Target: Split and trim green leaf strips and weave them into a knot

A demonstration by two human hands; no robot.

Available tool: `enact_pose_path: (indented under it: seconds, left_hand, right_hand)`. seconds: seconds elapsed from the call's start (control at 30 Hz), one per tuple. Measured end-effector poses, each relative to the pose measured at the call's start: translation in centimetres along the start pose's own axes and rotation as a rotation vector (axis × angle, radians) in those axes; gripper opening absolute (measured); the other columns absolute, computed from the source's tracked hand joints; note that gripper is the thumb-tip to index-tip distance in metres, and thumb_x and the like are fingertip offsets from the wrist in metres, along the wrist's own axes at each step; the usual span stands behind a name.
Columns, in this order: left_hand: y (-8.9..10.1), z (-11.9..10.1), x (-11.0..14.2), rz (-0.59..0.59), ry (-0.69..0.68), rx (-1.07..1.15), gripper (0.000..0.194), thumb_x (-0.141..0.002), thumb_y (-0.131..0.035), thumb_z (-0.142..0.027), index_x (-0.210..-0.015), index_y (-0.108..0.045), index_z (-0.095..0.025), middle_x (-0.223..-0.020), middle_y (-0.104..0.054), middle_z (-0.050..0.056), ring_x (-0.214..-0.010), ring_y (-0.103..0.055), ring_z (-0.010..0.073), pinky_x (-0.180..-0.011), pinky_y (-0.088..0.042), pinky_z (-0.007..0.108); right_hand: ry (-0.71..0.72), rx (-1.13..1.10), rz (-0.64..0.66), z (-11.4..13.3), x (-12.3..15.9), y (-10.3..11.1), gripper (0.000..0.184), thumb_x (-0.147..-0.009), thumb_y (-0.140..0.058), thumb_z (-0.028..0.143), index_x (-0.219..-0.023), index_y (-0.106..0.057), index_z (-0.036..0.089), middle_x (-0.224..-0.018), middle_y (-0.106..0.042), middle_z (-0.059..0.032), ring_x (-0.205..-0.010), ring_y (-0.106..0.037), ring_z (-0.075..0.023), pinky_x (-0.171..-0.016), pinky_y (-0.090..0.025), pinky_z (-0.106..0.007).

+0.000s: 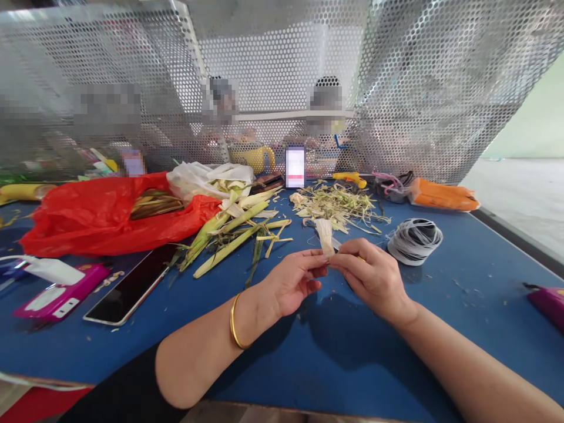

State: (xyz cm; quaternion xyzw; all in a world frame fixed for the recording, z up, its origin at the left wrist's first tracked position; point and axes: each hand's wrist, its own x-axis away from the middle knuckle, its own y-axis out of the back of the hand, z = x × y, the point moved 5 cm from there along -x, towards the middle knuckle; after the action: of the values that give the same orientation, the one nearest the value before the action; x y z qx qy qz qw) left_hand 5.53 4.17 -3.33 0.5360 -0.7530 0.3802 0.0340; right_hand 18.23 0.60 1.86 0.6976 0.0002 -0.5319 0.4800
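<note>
A pale strip of dried corn husk [325,234] stands up between my fingertips near the middle of the table. My left hand [296,282], below a gold bangle, pinches its lower end between thumb and fingers. From the other side my right hand [374,279] is closed, its fingertips meeting the same end of the strip. A small whitish edge and a bit of yellow show by the right fingers; what they belong to is hidden. Beyond the hands lies a heap of shredded husk [341,205]. Green corn husks [233,235] are piled to the left.
A spool of white string [415,241] stands right of my hands, near an orange packet [444,195] and a yellow tool [350,178]. Leftward are a red plastic bag [97,217], a phone [132,285] and a magenta power strip [61,294]. A perforated metal screen [282,59] rises behind; people sit beyond.
</note>
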Motion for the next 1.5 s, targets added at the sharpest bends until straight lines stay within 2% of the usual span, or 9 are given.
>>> enact_pose_path:
  seconds: [0.17,0.37,0.47,0.8,1.03,1.13,1.3,1.43,1.5]
  left_hand:
    - [0.0,0.0,-0.3,-0.002,-0.100,-0.022,0.018,-0.062,-0.081,-0.015,-0.075,-0.069,-0.013,-0.075,-0.066,0.003,-0.066,-0.060,0.0109,-0.058,-0.047,0.020]
    - [-0.1,-0.6,-0.3,-0.032,-0.333,-0.114,0.017,-0.060,-0.082,-0.019,-0.071,-0.070,-0.013,-0.071,-0.068,0.002,-0.065,-0.061,0.0100,-0.066,-0.051,0.022]
    - [-0.2,-0.8,-0.2,-0.051,-0.386,-0.158,0.013,-0.062,-0.080,-0.020,-0.070,-0.072,-0.014,-0.068,-0.069,0.001,-0.063,-0.062,0.0103,-0.067,-0.052,0.023]
    - [-0.4,-1.2,0.3,-0.076,-0.437,-0.254,0.011,-0.066,-0.077,-0.023,-0.074,-0.074,-0.016,-0.072,-0.072,0.003,-0.066,-0.066,0.0143,-0.070,-0.053,0.028]
    - [-0.7,-1.2,0.5,-0.011,-0.468,-0.284,0.014,-0.067,-0.077,-0.024,-0.079,-0.075,-0.017,-0.076,-0.074,0.003,-0.071,-0.067,0.0153,-0.075,-0.053,0.029]
    - [-0.6,-1.1,0.4,-0.026,-0.469,-0.313,0.014,-0.063,-0.080,-0.022,-0.075,-0.074,-0.017,-0.071,-0.072,0.001,-0.069,-0.065,0.0132,-0.073,-0.052,0.026]
    - [-0.5,-1.1,0.1,-0.033,-0.417,-0.272,0.015,-0.062,-0.081,-0.023,-0.073,-0.073,-0.015,-0.069,-0.071,0.002,-0.065,-0.064,0.0121,-0.069,-0.052,0.025]
    - [-0.3,-1.1,-0.1,-0.035,-0.361,-0.205,0.016,-0.062,-0.081,-0.023,-0.071,-0.072,-0.015,-0.069,-0.071,0.002,-0.061,-0.064,0.0118,-0.067,-0.053,0.026]
    - [-0.2,-1.2,-0.1,-0.048,-0.383,-0.212,0.014,-0.063,-0.080,-0.022,-0.072,-0.071,-0.015,-0.069,-0.071,0.002,-0.061,-0.064,0.0117,-0.068,-0.052,0.026]
  right_hand:
    - [-0.079,-0.131,0.022,-0.3,0.0,-0.3,0.017,-0.092,-0.053,0.016,-0.089,-0.070,0.017,-0.085,-0.063,-0.0080,-0.075,-0.062,-0.0171,-0.067,-0.049,-0.028]
    - [-0.371,-0.415,0.040,-1.3,0.1,-0.9,0.011,-0.089,-0.058,0.016,-0.080,-0.063,0.020,-0.083,-0.060,-0.0032,-0.075,-0.060,-0.0151,-0.070,-0.048,-0.027]
    - [-0.478,-0.477,0.066,-1.5,0.1,-1.1,0.013,-0.087,-0.060,0.016,-0.074,-0.060,0.020,-0.078,-0.060,-0.0019,-0.073,-0.059,-0.0152,-0.069,-0.046,-0.027]
    - [-0.643,-0.601,0.043,-2.0,0.6,-1.9,0.013,-0.086,-0.059,0.024,-0.074,-0.057,0.020,-0.080,-0.066,-0.0026,-0.075,-0.060,-0.0174,-0.071,-0.046,-0.031]
    - [-0.766,-0.645,-0.015,-2.2,0.8,-1.8,0.008,-0.079,-0.062,0.022,-0.074,-0.056,0.020,-0.068,-0.062,0.0011,-0.063,-0.057,-0.0148,-0.060,-0.045,-0.028]
    - [-0.777,-0.714,-0.039,-2.3,0.7,-1.8,0.008,-0.076,-0.063,0.019,-0.075,-0.055,0.020,-0.064,-0.059,0.0031,-0.060,-0.056,-0.0133,-0.057,-0.044,-0.026]
    - [-0.827,-0.881,-0.050,-2.7,1.0,-2.4,0.014,-0.074,-0.069,0.025,-0.079,-0.058,0.019,-0.067,-0.063,0.0021,-0.062,-0.060,-0.0142,-0.060,-0.048,-0.027]
    - [-0.872,-0.970,-0.071,-3.0,1.3,-2.9,0.025,-0.073,-0.072,0.029,-0.092,-0.059,0.019,-0.073,-0.067,0.0003,-0.068,-0.064,-0.0157,-0.065,-0.051,-0.029]
    - [-0.899,-1.014,-0.020,-2.8,1.3,-3.3,0.029,-0.072,-0.073,0.033,-0.094,-0.062,0.019,-0.077,-0.069,-0.0013,-0.071,-0.065,-0.0167,-0.068,-0.051,-0.030]
